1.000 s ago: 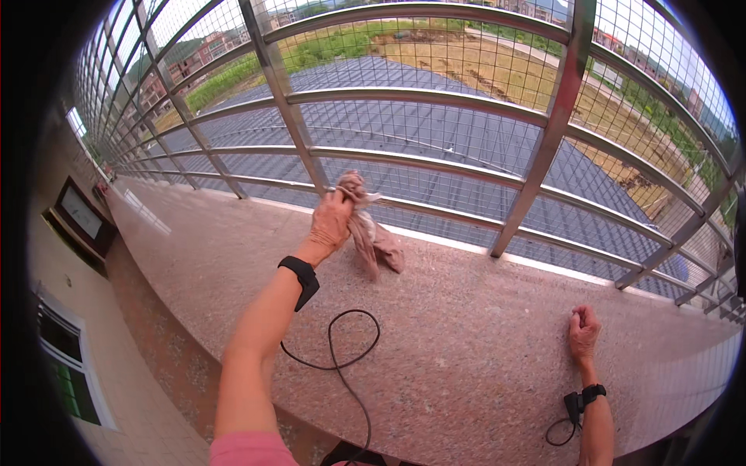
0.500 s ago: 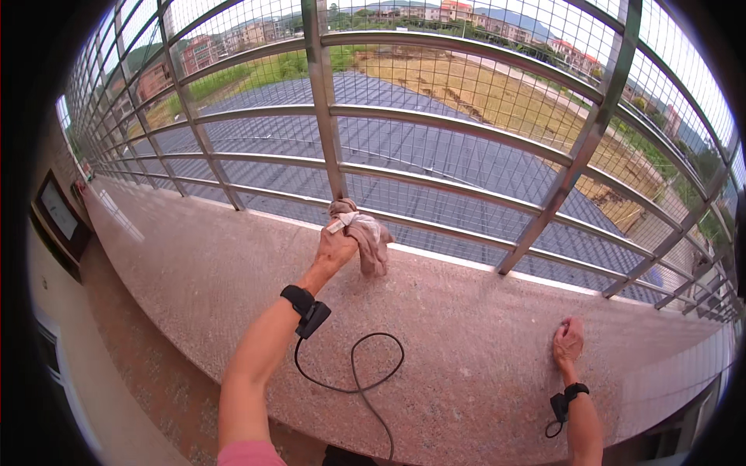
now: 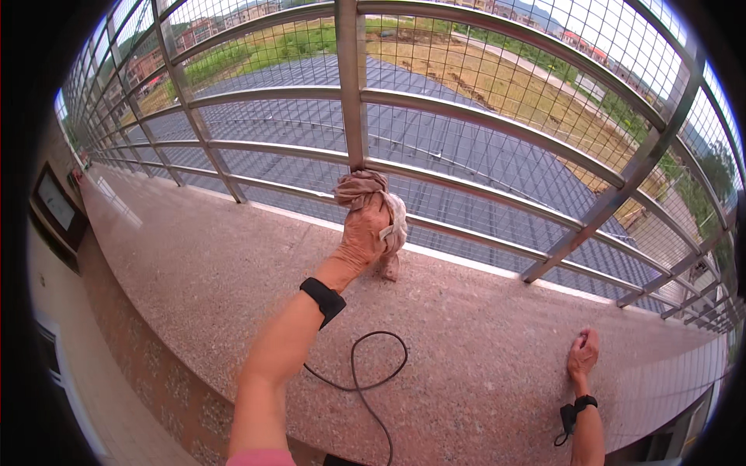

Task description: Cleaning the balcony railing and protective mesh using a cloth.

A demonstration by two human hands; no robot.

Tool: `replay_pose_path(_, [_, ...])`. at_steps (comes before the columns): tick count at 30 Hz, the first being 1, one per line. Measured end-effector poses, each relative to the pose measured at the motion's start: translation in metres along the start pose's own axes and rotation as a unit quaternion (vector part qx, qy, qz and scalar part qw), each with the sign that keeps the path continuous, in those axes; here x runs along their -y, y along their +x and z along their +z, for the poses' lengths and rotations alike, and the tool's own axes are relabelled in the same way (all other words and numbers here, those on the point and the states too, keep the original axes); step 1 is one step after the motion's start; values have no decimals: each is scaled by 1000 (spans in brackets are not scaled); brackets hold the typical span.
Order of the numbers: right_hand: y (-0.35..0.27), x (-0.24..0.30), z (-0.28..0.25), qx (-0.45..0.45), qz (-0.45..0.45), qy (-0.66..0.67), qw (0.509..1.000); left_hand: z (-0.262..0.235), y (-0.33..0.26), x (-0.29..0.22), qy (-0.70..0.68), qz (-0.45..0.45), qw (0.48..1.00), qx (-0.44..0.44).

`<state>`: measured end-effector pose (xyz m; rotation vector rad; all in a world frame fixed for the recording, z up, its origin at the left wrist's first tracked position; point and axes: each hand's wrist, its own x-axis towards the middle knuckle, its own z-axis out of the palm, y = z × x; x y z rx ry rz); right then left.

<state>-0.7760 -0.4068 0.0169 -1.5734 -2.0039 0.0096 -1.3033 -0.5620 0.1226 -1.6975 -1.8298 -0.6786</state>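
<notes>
A crumpled pinkish-brown cloth (image 3: 361,189) is bunched in my left hand (image 3: 365,231), which presses it around a vertical metal post (image 3: 351,93) of the railing. One end of the rag hangs beside my fingers toward the ledge. Over at the right, my right hand (image 3: 583,355) rests on the pink speckled stone ledge (image 3: 482,349) with its fingers curled in; whether anything is inside them cannot be made out. Both wrists wear a black strap, and a black cable (image 3: 378,335) loops over the stone below my left wrist.
Horizontal metal rails (image 3: 489,116) and wire mesh run along the far side of the ledge. Beyond them lie a dark ribbed roof (image 3: 435,147), a grassy field and buildings. At the left are a tiled floor (image 3: 116,388) and a dark-framed door (image 3: 58,203).
My left hand has moved up the post with the cloth and now wraps it around the metal above the bottom rail. The right hand stays on the ledge; the view has shifted slightly.
</notes>
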Motion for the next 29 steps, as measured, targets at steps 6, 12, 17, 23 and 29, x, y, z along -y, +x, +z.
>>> replay_pose_path(6, [-1, -7, -4, -13, 7, -3, 1000, 5, -7, -17, -144, -138, 975, 99])
replay_pose_path(12, [2, 6, -1, -5, 8, 4, 1000, -4, -58, 4, -307, -375, 864, 137])
replay_pose_path(17, [1, -10, -7, -25, -14, -5, 1000, -60, 31, -7, -298, -175, 926, -149])
replay_pose_path(23, [2, 2, -2, -7, -5, -19, 1000, -5, -7, 23, -94, -20, 982, -161])
replay_pose_path(29, [3, -11, 5, 0, 4, -8, 1000, 31, -53, 46, -236, -344, 906, 72])
